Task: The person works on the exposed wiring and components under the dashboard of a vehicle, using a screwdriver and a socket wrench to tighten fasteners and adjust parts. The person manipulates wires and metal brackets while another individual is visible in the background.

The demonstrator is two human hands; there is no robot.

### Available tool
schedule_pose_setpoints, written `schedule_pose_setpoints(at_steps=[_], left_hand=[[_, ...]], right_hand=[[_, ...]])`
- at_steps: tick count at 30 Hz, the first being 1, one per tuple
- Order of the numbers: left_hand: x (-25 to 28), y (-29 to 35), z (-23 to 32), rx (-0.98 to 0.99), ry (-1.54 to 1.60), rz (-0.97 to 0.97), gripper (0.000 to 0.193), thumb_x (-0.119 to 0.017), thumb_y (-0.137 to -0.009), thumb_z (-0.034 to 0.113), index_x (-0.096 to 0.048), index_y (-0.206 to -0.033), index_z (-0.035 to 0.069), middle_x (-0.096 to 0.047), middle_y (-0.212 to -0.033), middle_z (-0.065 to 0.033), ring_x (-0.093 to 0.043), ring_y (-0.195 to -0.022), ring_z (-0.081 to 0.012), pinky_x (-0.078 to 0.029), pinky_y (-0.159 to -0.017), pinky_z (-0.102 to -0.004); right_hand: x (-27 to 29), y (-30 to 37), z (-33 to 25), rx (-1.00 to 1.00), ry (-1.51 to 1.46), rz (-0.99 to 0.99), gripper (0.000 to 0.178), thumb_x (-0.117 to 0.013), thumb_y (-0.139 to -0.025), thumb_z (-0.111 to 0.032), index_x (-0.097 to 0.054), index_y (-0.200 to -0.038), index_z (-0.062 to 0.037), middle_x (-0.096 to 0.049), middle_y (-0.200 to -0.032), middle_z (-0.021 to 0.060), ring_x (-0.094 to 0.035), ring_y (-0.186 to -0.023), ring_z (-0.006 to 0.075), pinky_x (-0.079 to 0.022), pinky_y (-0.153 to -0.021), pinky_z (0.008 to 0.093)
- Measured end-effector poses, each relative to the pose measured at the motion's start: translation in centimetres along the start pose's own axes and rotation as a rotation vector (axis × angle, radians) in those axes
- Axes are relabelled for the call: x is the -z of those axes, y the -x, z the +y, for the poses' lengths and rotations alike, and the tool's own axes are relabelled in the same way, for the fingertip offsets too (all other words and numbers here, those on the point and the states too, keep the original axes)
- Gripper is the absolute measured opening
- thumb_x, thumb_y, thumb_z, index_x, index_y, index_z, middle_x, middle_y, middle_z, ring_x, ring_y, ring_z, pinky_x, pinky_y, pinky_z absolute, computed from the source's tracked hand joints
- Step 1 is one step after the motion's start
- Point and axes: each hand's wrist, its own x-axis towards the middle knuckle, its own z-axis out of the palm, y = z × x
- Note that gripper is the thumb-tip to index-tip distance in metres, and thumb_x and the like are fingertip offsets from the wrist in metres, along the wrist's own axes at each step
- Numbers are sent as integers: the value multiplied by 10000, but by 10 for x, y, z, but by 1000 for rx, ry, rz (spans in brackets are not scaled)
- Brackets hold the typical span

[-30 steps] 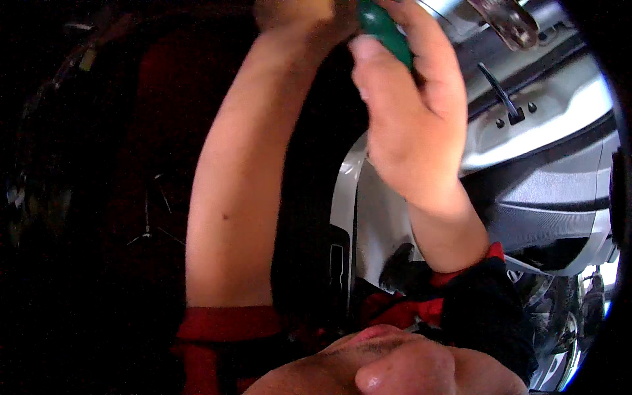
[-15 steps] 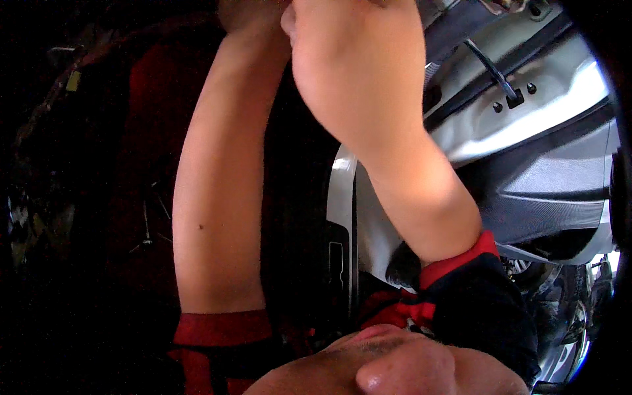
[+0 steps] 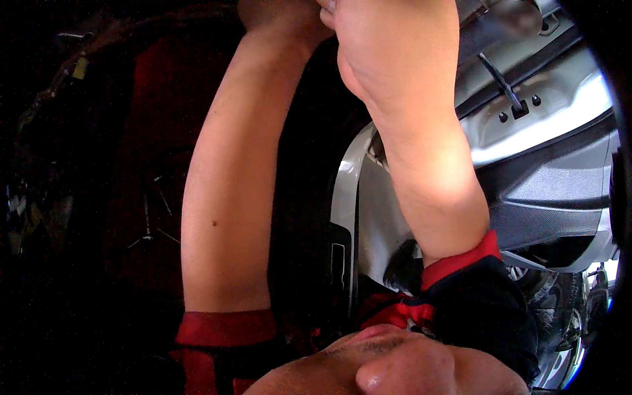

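Both my arms stretch upward, and my hands meet near the top edge. In shadow, my left hand is cut off by the frame, and its fingers cannot be made out. Beside it on the right is my right hand, close to or touching the left. A few of its fingertips show curled in at its left side, so it looks closed, but anything within it is hidden. Right of that hand lies a grey rounded part with a blurred end. Whatever the hands work on is out of view.
A vehicle's door panel in grey and black stands at the right. A dark door check arm bridges to the pale metal body. A light curved trim piece is below my right arm. Thin metal rods lie in the dark left.
My hands and forearms have shifted to the right in the picture. More of the grey part at upper right shows, and its end is blurred now.
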Motion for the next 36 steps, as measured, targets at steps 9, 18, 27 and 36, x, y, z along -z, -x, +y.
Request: schedule_pose_setpoints(at_steps=[9, 18, 27, 36], left_hand=[[-3, 4, -2, 11, 38, 20, 299, -504, -896, 182, -514, -1125, -10, -600, -983, -129, -577, -866, -248, -460, -795, -347], [5, 5, 0, 54, 182, 97, 264, -495, -905, 174, -558, -1069, -24, -608, -940, -112, -579, -831, -221, -462, -771, -329], [62, 24, 11, 204, 988, 201, 265, -463, -929, 171, -593, -1032, -37, -612, -929, -91, -573, -827, -187, -451, -774, -304], [87, 36, 49, 379, 1100, 226, 358, -370, -987, 259, -563, -1121, -11, -575, -1023, -64, -520, -955, -143, -396, -863, -282]], right_hand=[[3, 1, -21, -283, -344, 112, 191, -576, -767, 10, -552, -957, 17, -593, -777, 119, -584, -745, 232, -455, -693, 314], [-27, -10, -27, -409, -316, 251, 191, -630, -806, -93, -530, -937, 2, -585, -758, 139, -605, -731, 284, -460, -651, 335], [-12, -12, -17, -330, -424, 123, 129, -567, -880, -105, -554, -911, 20, -587, -752, 119, -590, -726, 209, -446, -634, 306], [-24, -28, -36, -432, -554, 22, 125, -545, -864, -110, -528, -913, 3, -576, -768, 113, -560, -736, 211, -430, -662, 336]])
